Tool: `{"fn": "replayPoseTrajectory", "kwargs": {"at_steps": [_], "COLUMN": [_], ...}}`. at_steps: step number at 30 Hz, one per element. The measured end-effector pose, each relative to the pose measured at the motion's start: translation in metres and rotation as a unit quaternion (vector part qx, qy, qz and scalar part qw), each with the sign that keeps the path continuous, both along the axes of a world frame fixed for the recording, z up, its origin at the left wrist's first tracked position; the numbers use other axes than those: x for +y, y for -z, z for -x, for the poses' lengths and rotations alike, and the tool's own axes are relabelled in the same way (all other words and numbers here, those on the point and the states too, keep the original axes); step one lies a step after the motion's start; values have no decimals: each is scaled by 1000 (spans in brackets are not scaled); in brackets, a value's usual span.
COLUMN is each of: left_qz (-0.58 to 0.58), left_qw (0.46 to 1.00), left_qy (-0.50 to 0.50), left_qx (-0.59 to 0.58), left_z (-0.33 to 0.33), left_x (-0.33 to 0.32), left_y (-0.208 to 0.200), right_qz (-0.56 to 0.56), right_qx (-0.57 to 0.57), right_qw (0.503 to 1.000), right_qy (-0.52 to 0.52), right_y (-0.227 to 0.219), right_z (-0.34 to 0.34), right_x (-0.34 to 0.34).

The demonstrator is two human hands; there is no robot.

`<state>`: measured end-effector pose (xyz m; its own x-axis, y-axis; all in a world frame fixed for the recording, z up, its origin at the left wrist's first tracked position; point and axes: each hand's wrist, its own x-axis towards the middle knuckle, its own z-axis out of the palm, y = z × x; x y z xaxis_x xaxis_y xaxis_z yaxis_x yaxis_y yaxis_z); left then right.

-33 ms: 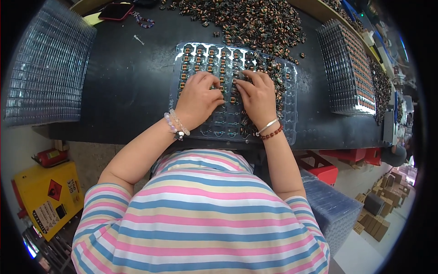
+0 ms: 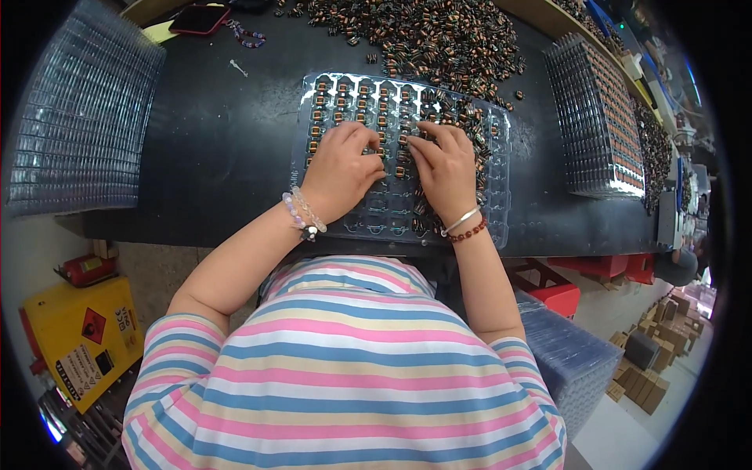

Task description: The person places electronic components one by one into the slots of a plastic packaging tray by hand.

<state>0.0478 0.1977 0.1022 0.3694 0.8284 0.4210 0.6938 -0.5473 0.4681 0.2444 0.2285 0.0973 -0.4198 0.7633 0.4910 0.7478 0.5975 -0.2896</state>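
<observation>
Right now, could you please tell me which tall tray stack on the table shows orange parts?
The right-hand stack: rows of orange parts show on it, whereas the left-hand stack shows only clear plastic.

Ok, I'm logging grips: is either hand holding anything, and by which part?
Cannot be told. The right hand touches or nearly touches a coil in the tray; the left hand hides whatever its fingertips may hold.

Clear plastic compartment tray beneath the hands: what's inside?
Small black-and-copper components: set in rows at left, heaped loose right of centre. Whatever the bare left hand and bare right hand cover can't be seen.
</observation>
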Motion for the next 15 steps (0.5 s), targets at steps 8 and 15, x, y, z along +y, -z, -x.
{"fn": "replayPoseTrajectory", "kwargs": {"at_steps": [8, 15], "left_qz": [24, -15], "left_qw": [999, 998], "left_qy": [-17, -49], "left_qx": [-16, 31], "left_z": [-3, -28], "left_x": [1, 62], "left_y": [14, 22], "right_qz": [37, 38], "right_qx": [-39, -50], "right_qw": [998, 997], "right_qy": [-39, -48], "right_y": [-5, -3], "right_z": [-3, -1], "right_x": [-11, -8]}}
